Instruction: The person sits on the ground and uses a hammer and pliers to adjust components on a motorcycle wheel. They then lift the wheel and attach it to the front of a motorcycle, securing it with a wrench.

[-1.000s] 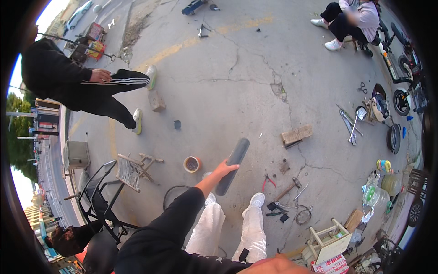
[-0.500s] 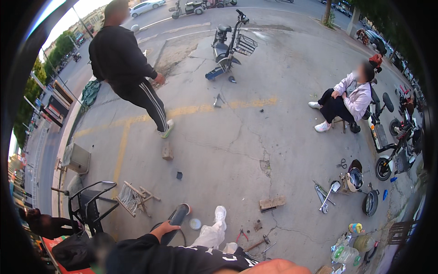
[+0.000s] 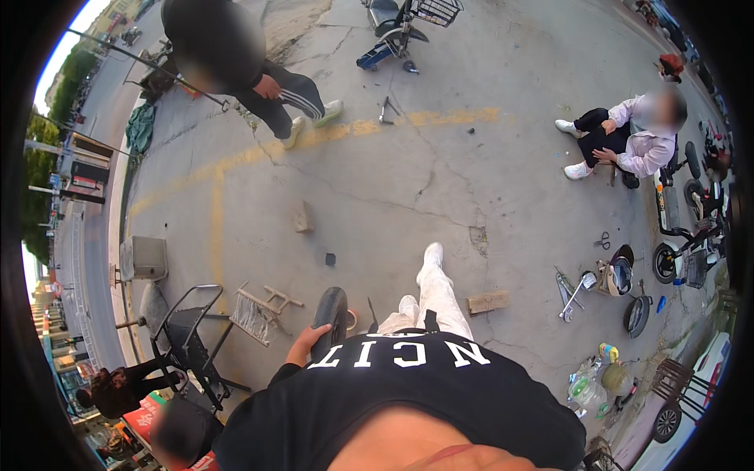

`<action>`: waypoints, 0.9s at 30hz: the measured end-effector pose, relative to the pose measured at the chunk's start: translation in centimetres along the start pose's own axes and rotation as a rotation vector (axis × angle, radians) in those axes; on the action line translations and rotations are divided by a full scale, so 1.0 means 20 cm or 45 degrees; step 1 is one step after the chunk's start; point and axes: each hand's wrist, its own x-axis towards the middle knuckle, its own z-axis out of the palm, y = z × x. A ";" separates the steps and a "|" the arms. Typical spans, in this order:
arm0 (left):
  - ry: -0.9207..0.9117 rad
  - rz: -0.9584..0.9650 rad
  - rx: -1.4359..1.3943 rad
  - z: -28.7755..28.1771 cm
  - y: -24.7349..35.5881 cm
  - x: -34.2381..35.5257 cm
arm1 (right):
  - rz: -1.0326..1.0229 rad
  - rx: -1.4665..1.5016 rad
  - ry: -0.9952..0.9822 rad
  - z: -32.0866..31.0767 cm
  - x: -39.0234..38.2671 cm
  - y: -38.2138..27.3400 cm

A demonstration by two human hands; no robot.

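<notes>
A black tyre [image 3: 336, 308] stands upright on the pavement in front of me, left of my legs. My left hand [image 3: 311, 339] is closed on its near edge, with part of the fingers hidden by the tyre. Just beside the tyre's right side shows the rim of a small round tin [image 3: 351, 319], partly covered. My right hand is out of view, and my dark sweatshirt fills the lower middle.
A folding stool [image 3: 259, 314] and a black-framed chair [image 3: 188, 330] stand to the left. Wood blocks [image 3: 488, 301] lie ahead. On the right are wrenches [image 3: 577, 297], a helmet [image 3: 619, 273], a black pan-like ring [image 3: 638, 316] and plastic bottles [image 3: 585, 392]. One person stands far left; another sits far right.
My view has tilted down and my body stands more upright over the tyre, my left hand still on it. The standing person has stepped and bent forward. The hammer and pliers have left view.
</notes>
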 end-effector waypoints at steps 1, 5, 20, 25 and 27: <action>0.059 0.110 0.031 -0.02 0.05 0.07 | -0.006 -0.043 -0.007 -0.22 0.04 -0.14; 0.134 0.093 -0.101 -0.14 0.47 0.27 | 0.068 0.529 0.169 -1.00 0.02 -0.63; 0.056 -0.040 0.113 -0.26 2.32 1.22 | -0.086 1.187 0.646 -3.46 0.53 -1.74; 0.005 0.195 0.313 -0.14 2.83 1.80 | 0.053 0.847 0.713 -3.90 0.93 -1.78; -0.038 0.190 0.341 -0.02 3.22 1.89 | 0.122 0.861 0.736 -4.17 1.02 -1.79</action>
